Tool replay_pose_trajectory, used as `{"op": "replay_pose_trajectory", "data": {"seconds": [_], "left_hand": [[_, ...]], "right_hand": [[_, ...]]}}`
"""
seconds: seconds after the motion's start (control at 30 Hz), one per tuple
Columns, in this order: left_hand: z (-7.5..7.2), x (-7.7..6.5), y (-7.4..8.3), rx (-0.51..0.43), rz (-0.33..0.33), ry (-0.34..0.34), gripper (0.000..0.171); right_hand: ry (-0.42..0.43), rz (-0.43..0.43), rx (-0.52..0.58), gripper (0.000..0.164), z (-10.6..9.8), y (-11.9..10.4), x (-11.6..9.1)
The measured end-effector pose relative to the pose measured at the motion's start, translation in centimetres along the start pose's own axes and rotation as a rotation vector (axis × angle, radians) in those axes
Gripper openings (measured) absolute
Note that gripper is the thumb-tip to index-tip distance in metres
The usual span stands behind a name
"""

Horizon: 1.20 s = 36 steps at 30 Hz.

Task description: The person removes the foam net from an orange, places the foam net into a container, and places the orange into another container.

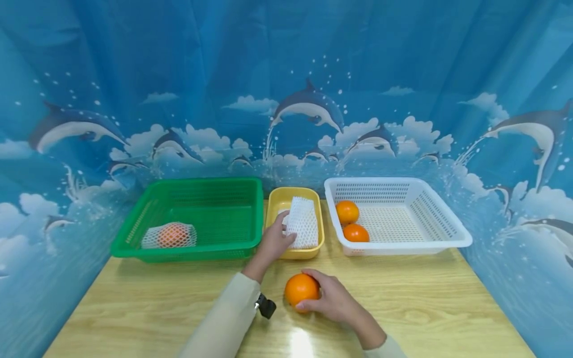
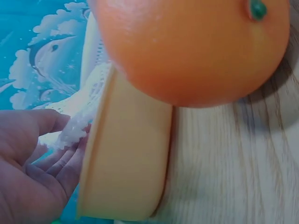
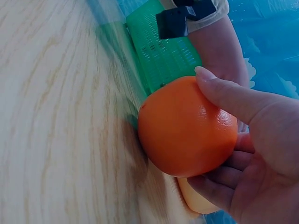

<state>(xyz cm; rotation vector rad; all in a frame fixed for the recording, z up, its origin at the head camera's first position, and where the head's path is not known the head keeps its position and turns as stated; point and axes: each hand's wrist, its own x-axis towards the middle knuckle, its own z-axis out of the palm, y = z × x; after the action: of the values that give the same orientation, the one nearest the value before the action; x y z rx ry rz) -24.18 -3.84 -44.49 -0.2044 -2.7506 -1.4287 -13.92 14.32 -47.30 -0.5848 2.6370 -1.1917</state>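
My right hand grips an orange between thumb and fingers, low over the table in front of the yellow basket. The right wrist view shows the thumb across the top of the fruit and the fingers curled beneath. Over the yellow basket, my left hand pinches a white foam net sleeve by its edge. In the left wrist view the sleeve's end lies between thumb and fingers, and the orange fills the top, its small green stem mark visible.
A green basket at the left contains a netted orange. To the right, a white basket holds two bare oranges. A blue dolphin-print curtain hangs behind the wooden table.
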Motion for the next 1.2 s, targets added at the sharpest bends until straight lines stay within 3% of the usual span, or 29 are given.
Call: {"op": "replay_pose_trajectory", "data": {"seconds": [0.17,0.33,0.47,0.67,0.83,1.07,1.2], "left_hand": [[0.6,0.6,-0.4,0.035,-0.004,0.003,0.073],[0.9,1.1,-0.3,0.125,0.068,0.001,0.072],[1.2,1.5,0.0,0.212,0.094,-0.002,0.063],[1.8,1.7,0.2,0.339,0.03,-0.023,0.035],[2.3,1.8,-0.4,0.403,0.039,0.012,0.033],[2.4,1.9,-0.7,0.445,0.126,0.051,0.027],[2.3,1.7,-0.7,0.528,0.156,0.04,0.029]], "right_hand": [[-0.001,-0.008,0.008,0.083,0.0,0.1,0.0],[0.01,-0.017,0.003,0.082,0.1,0.3,0.0],[0.027,-0.039,0.002,0.081,0.1,0.3,0.0],[0.03,-0.06,0.011,0.08,0.1,0.3,0.0],[0.031,-0.066,0.012,0.079,0.2,0.3,0.0],[0.028,-0.04,-0.001,0.08,0.0,0.2,-0.1],[0.017,-0.032,0.004,0.079,-0.1,0.1,-0.1]]}}
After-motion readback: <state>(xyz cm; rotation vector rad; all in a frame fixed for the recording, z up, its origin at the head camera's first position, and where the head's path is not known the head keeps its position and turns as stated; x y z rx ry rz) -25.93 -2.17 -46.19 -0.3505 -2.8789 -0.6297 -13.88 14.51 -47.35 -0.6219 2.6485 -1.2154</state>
